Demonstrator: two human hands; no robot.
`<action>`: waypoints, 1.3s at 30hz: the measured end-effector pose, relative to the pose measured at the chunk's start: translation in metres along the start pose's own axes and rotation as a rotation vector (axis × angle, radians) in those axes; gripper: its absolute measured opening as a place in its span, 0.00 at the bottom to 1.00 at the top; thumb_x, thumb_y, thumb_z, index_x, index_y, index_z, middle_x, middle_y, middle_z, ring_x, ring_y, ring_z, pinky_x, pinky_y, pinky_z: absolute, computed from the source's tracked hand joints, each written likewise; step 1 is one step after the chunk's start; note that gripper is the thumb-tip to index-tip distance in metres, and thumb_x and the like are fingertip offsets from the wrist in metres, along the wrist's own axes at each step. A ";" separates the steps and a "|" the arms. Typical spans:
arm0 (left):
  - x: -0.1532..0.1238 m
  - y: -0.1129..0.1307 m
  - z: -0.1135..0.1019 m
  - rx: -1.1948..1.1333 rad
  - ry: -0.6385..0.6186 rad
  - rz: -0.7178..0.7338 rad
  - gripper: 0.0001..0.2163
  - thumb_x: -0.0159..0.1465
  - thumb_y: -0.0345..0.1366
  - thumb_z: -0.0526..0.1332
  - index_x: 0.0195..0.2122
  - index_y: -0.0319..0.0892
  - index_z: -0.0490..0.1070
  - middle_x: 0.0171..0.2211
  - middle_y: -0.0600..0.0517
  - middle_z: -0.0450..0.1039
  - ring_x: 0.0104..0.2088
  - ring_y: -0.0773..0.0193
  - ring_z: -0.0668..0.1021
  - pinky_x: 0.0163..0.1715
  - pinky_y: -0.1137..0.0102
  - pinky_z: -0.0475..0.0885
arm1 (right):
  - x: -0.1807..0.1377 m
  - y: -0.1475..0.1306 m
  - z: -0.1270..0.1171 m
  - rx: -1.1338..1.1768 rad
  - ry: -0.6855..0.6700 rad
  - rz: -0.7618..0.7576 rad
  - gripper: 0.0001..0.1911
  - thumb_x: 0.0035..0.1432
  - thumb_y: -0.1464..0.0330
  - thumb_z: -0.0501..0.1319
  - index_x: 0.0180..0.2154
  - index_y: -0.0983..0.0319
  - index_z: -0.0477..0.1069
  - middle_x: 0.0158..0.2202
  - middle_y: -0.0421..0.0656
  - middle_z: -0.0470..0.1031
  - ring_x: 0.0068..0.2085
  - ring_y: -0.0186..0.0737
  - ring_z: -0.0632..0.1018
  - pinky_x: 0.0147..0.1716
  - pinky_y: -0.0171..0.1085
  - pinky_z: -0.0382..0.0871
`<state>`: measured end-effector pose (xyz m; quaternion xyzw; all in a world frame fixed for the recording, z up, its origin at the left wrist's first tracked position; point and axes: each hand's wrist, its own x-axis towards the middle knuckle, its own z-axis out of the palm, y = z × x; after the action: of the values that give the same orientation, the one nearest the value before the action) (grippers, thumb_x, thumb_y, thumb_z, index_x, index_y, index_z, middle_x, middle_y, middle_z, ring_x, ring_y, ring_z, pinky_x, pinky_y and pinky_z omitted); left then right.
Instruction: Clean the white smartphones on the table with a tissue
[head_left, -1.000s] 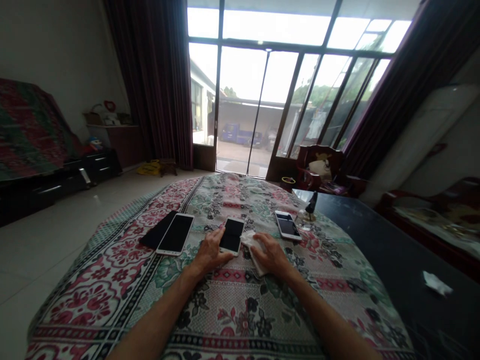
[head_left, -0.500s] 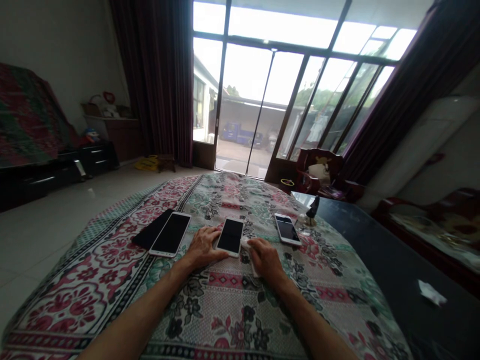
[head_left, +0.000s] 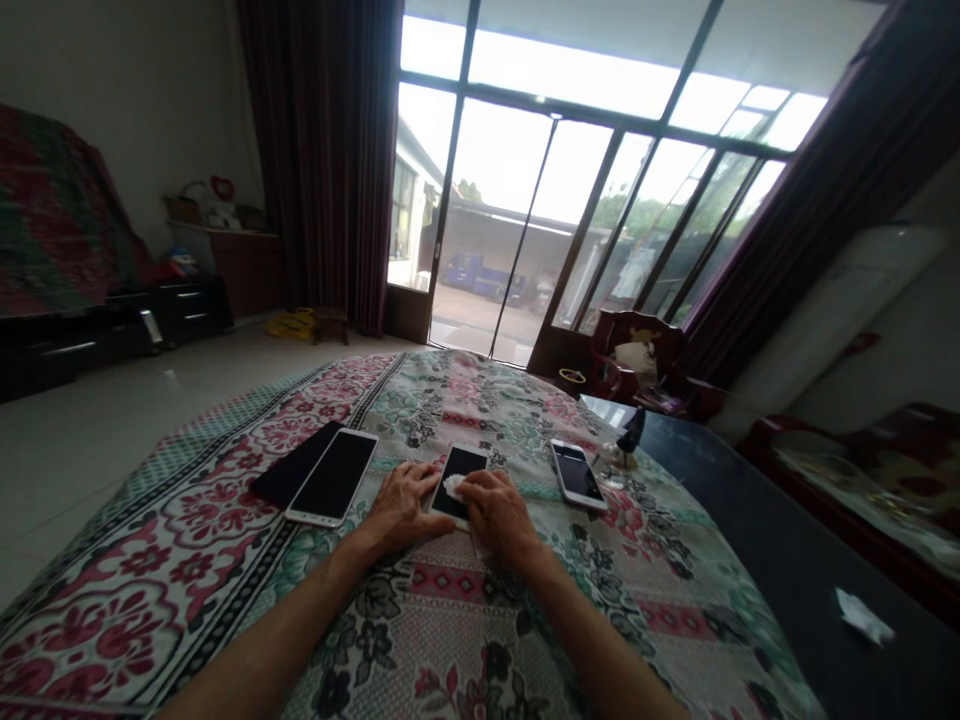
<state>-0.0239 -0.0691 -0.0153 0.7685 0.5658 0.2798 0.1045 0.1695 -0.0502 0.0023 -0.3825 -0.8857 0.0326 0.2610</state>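
A white smartphone (head_left: 459,465) with a dark screen lies face up on the patterned tablecloth. My left hand (head_left: 402,503) braces it, fingers along its left edge and thumb at the lower corner. Pinched in my right hand (head_left: 499,512) is a crumpled white tissue (head_left: 453,486), pressed on the phone's screen. The right hand covers the phone's lower right part. To the left, a larger white smartphone (head_left: 334,478) rests partly over a dark flat case or booklet (head_left: 289,470). Another white smartphone (head_left: 577,474) lies to the right of my hands.
A small dark figurine on a clear base (head_left: 630,438) stands beyond the right phone. A dark glossy table (head_left: 757,520) adjoins on the right, with a crumpled tissue (head_left: 864,617) on it. A carved wooden chair (head_left: 637,350) stands near the glass doors (head_left: 487,230).
My right hand has moved left, from beside the middle phone onto its screen, carrying the tissue. My left hand stays at the phone's left edge. The camera view has shifted slightly.
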 end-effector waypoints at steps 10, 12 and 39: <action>-0.001 -0.001 -0.001 -0.020 -0.016 -0.003 0.29 0.50 0.51 0.67 0.52 0.48 0.73 0.56 0.46 0.68 0.56 0.45 0.65 0.57 0.53 0.60 | 0.068 0.036 0.013 -0.122 -0.039 0.059 0.13 0.61 0.74 0.56 0.38 0.56 0.78 0.39 0.43 0.77 0.41 0.41 0.74 0.45 0.38 0.63; 0.000 -0.001 -0.002 -0.024 -0.011 0.000 0.29 0.50 0.51 0.67 0.52 0.48 0.73 0.57 0.47 0.68 0.57 0.45 0.65 0.57 0.53 0.59 | 0.076 0.038 0.015 -0.134 -0.043 0.061 0.13 0.61 0.74 0.56 0.38 0.56 0.78 0.40 0.44 0.76 0.41 0.41 0.73 0.44 0.38 0.63; 0.001 -0.002 -0.003 -0.019 0.005 0.000 0.28 0.47 0.50 0.69 0.48 0.43 0.76 0.54 0.45 0.71 0.56 0.46 0.68 0.58 0.54 0.61 | 0.073 0.040 0.010 -0.172 -0.126 0.063 0.13 0.62 0.73 0.54 0.38 0.59 0.78 0.41 0.45 0.74 0.42 0.40 0.72 0.45 0.36 0.62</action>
<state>-0.0265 -0.0677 -0.0135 0.7670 0.5632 0.2870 0.1104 0.1491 0.0301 0.0152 -0.4284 -0.8874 -0.0114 0.1699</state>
